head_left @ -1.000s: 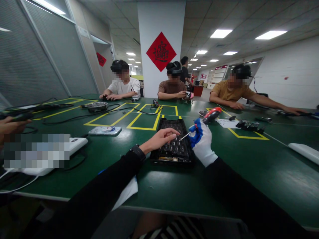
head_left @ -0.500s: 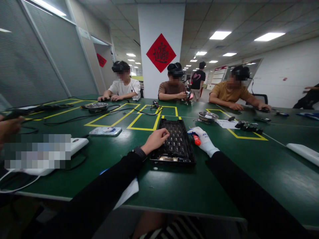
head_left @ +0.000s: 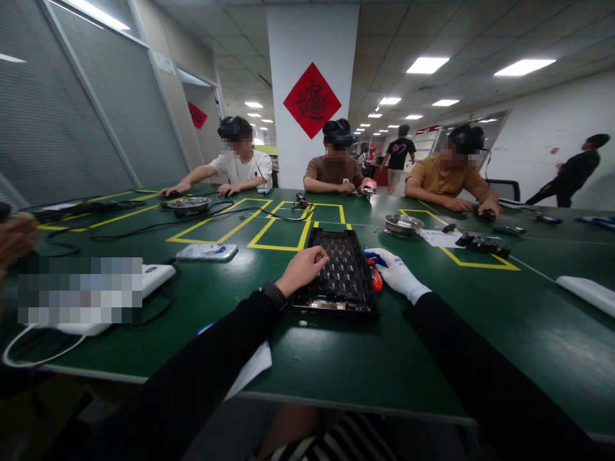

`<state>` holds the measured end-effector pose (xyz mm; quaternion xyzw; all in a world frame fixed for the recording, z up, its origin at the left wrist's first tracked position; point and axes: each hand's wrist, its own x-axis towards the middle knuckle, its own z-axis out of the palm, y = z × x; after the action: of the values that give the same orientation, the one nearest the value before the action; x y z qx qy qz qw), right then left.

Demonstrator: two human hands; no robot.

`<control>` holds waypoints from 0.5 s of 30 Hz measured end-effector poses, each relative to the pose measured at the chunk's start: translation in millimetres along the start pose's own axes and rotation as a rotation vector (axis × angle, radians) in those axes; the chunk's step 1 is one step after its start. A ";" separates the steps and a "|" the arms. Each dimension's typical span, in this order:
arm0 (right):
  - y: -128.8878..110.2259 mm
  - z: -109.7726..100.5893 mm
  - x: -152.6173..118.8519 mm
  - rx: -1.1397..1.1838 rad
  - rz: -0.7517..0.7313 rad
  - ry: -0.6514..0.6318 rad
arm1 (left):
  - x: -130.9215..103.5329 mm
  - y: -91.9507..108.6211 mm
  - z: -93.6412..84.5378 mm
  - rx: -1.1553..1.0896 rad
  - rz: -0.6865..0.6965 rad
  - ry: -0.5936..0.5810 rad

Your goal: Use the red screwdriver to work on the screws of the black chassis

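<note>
A black tray-like casing (head_left: pixel 339 272) lies on the green table in front of me, with a small metallic part (head_left: pixel 327 305) at its near end. My left hand (head_left: pixel 302 269), bare with a dark wristband, rests over the casing's left side, its fingers curled together; what they hold, if anything, is too small to make out. At the casing's right edge is my right hand (head_left: pixel 396 272), in a white glove, with its fingers closed round a blue tool handle (head_left: pixel 376 258). A red-orange object (head_left: pixel 377 279) sits just below those fingers, beside the casing.
A phone (head_left: pixel 207 251) and a white power strip (head_left: pixel 158 276) lie to the left, with cables behind. Metal bowls (head_left: pixel 402 223) (head_left: pixel 189 205), a paper (head_left: pixel 441 238) and black parts (head_left: pixel 483 244) stand farther off. Three people sit across; another person's hand (head_left: pixel 19 237) is at the left edge.
My right hand has turned slightly, and the blue handle now shows more. The red-orange object sits a little lower. A seated person's arm has reached out left, and people behind have walked.
</note>
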<state>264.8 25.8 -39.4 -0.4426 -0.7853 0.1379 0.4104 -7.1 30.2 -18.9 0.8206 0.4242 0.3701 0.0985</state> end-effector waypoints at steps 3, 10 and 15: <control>0.1 -0.5 -0.6 -0.044 0.012 0.046 | -0.4 0.7 -0.7 -0.001 0.000 0.008; -30.4 -0.1 12.5 -0.119 -0.059 0.269 | -1.6 4.9 -4.4 0.005 -0.025 -0.012; -72.7 16.1 31.0 -0.414 -0.297 -0.199 | -2.0 6.7 -5.5 0.019 -0.024 -0.016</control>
<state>201.7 11.8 8.9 -0.3812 -0.8896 -0.0447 0.2477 -7.4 23.7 -12.8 0.8192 0.4369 0.3583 0.0984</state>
